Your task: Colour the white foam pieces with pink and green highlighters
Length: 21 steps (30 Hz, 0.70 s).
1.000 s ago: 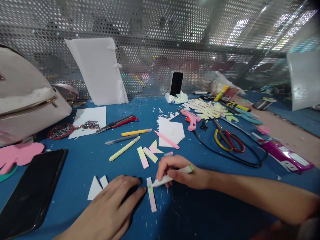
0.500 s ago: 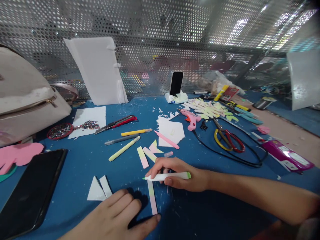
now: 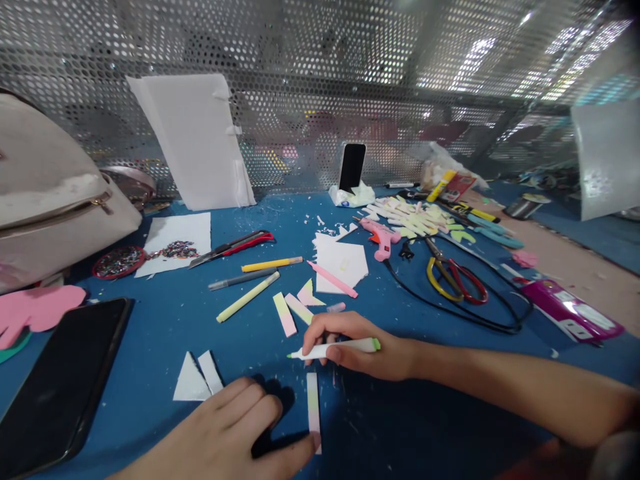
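Note:
In my right hand, closed, is a white marker with a green tip and green end, its tip pointing left. Below it a narrow paper strip, shaded from pale to pink, lies on the blue table. My left hand rests at the bottom with its fingers bent and thumb stretched apart, the thumb tip on the strip's lower end. White cut pieces lie just beyond its knuckles. Two coloured strips and a notched pink-yellow piece lie beyond the marker tip.
Several markers and a red cutter knife lie mid-table. Right are a pink glue gun, its cord, scissors and a heap of pale pieces. A dark phone and a bag occupy the left.
The paper strip has shifted slightly right and towards me and now lies straighter, apart from the marker. My right hand has risen slightly; the left thumb stays at the strip's end.

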Motion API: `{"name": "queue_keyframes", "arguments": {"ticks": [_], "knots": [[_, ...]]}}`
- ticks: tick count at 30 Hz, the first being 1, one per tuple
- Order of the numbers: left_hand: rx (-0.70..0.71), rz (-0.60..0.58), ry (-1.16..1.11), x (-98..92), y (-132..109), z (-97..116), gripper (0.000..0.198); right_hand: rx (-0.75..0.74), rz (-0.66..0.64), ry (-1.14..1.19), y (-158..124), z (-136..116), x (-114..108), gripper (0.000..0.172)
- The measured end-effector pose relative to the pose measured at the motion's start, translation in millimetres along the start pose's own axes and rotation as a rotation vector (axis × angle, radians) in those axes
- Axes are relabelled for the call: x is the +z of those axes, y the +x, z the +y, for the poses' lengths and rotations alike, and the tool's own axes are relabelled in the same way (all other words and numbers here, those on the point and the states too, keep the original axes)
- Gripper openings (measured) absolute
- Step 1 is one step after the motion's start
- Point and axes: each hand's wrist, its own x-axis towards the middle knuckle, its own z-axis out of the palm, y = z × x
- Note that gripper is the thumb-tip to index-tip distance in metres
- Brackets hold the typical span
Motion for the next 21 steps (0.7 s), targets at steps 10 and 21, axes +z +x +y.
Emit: {"name": "queue_keyframes", "arguments": {"ticks": [10,21], "knots": [[-0.046,-0.029,-0.029,-2.7,-1.0,0.3,0.043,0.030,-0.040,0.016,-3.1,4.1,-1.1,0.044],[-0.061,-0.005,-0.056,-2.2,-4.5,1.9,0.047,0.019,-0.045,0.016,-3.5,4.7,-1.3,0.043]]}}
